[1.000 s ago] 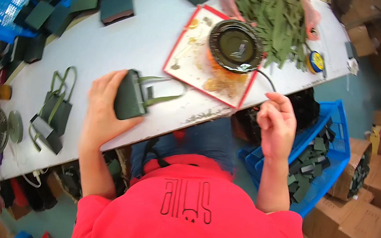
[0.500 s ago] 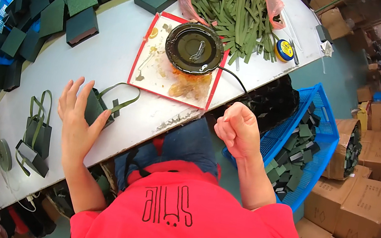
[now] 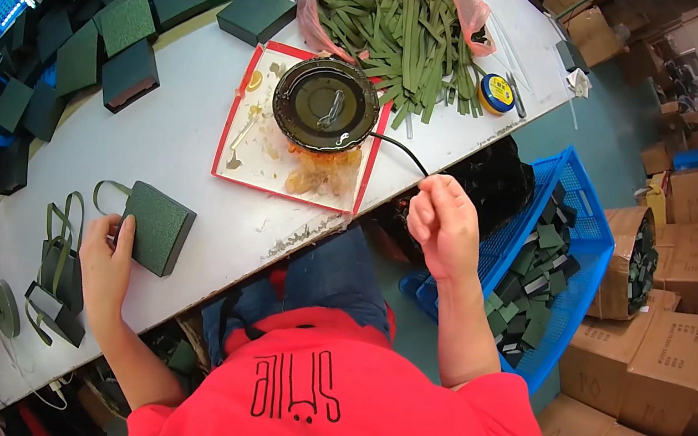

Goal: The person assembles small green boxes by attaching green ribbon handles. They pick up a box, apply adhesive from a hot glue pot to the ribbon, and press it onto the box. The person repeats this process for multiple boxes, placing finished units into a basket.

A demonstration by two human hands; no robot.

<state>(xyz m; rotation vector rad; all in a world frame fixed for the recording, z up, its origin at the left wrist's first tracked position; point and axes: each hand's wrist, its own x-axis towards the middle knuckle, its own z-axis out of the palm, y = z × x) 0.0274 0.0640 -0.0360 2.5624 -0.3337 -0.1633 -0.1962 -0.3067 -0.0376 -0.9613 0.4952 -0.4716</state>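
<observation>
The green box (image 3: 160, 231) extends rightward from the left hand (image 3: 104, 262), whose fingers (image 3: 126, 236) grasp its left edge, the right hand (image 3: 449, 227) being clenched and well apart.

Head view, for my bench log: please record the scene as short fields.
Left hand: touching the left side of the green box
Right hand: fingers curled, near the black cable; grasp unclear
Red-edged tray: under the black dish
Pink bag: holds green strips
Blue crate: holds green pieces
</observation>
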